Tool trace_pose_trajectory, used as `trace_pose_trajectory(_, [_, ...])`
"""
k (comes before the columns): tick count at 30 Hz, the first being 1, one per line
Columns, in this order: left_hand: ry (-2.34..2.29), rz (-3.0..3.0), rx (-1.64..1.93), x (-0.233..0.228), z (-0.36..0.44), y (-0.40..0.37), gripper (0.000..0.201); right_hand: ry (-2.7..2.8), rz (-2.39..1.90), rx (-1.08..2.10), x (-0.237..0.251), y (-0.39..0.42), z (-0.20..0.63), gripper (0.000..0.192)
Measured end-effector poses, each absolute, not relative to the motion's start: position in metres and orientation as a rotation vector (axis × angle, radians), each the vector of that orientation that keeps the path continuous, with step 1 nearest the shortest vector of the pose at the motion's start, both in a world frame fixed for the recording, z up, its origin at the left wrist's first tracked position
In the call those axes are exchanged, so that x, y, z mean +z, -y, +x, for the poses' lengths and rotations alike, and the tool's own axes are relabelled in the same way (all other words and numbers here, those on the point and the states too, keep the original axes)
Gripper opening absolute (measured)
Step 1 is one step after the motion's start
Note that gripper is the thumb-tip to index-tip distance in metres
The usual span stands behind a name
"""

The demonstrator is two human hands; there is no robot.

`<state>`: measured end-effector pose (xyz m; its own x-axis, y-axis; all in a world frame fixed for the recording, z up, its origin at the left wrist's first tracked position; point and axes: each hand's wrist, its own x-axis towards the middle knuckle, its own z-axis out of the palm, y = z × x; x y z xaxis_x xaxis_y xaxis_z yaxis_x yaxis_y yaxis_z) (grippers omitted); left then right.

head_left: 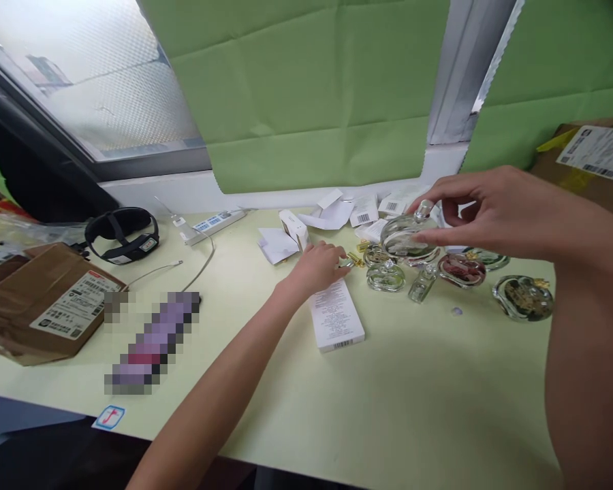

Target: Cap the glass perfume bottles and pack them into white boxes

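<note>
My right hand (495, 211) holds a round clear glass bottle (402, 235) lifted a little above the pale green table (413, 408), fingers pinched at its neck. My left hand (317, 267) reaches across the table, fingertips on a small gold cap (354, 259) beside a white carton (336, 316) lying flat. Several round glass bottles stand under and around the lifted one: a clear one (385, 277), a pinkish one (462, 269), a gold-tinted one (524, 297) and a small slim vial (421, 284).
White labels and opened small boxes (337, 214) are scattered at the table's back edge. A torn brown parcel (41, 303) lies at the left, a black strap band (122, 235) and a power strip (214, 224) behind it. Another cardboard box (587, 163) stands far right.
</note>
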<state>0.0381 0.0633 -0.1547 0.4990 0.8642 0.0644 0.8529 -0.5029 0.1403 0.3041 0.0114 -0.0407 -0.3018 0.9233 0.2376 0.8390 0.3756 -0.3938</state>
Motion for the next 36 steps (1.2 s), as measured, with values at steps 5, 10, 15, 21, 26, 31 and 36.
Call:
trace_pose_trajectory(5, [-1.608, 2.621, 0.073, -0.158, 0.068, -0.081, 0.016, 2.309, -1.485, 0.604, -0.049, -0.017, 0.299, 0.040])
trace_pose_trajectory(10, [-1.540, 2.595, 0.053, -0.150, 0.061, -0.087, 0.011, 2.361, -1.446, 0.627, -0.049, -0.013, 0.289, 0.029])
trace_pose_trajectory(15, [-1.322, 2.445, 0.333, -0.099, 0.041, -0.076, 0.034, 2.344, -1.410, 0.814, -0.055, -0.018, 0.283, 0.051])
trace_pose_trajectory(21, [-1.020, 2.119, 0.878, -0.066, 0.053, -0.046, 0.031, 2.234, -1.276, 0.898, -0.066, -0.026, 0.277, 0.097])
trace_pose_trajectory(26, [-0.915, 2.078, 1.005, -0.072, 0.062, -0.045, 0.030, 2.249, -1.154, 0.920, -0.066, -0.025, 0.273, 0.089])
trace_pose_trajectory(31, [-0.923, 2.131, 1.028, -0.074, 0.064, -0.046, 0.026, 2.259, -1.123, 0.790, -0.064, -0.025, 0.272, 0.083])
trace_pose_trajectory(36, [-0.923, 2.249, 1.065, -0.072, 0.062, -0.044, 0.023, 2.256, -1.058, 0.778, -0.065, -0.027, 0.272, 0.073])
